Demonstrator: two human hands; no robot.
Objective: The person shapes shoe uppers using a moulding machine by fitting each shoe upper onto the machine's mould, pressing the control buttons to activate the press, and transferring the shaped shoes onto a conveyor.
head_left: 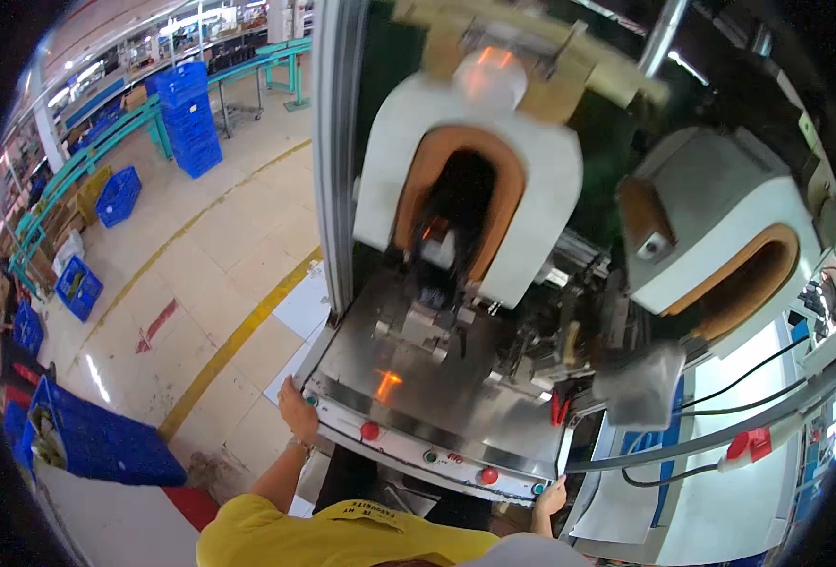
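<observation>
Yellow cloth shirt [361,541] below; left hand [297,413] and right hand [551,497] at front corners of the grey steel surface [437,402], beside round green buttons [311,401]; cannot tell whether gripping.

Shirt [324,543], 1 pc.: bright yellow, short sl., w/ small dark lettering [369,513] in approx. 3 short rows. L sleeve [240,522]: same yellow, plain. Wristband [300,444], 1 pc.: thin, L wrist; material n/a, too small to tell. Legwear [347,475]: v. dark, plain, partly hidden. L hand [297,412], R hand [551,496]: ungloved.
</observation>
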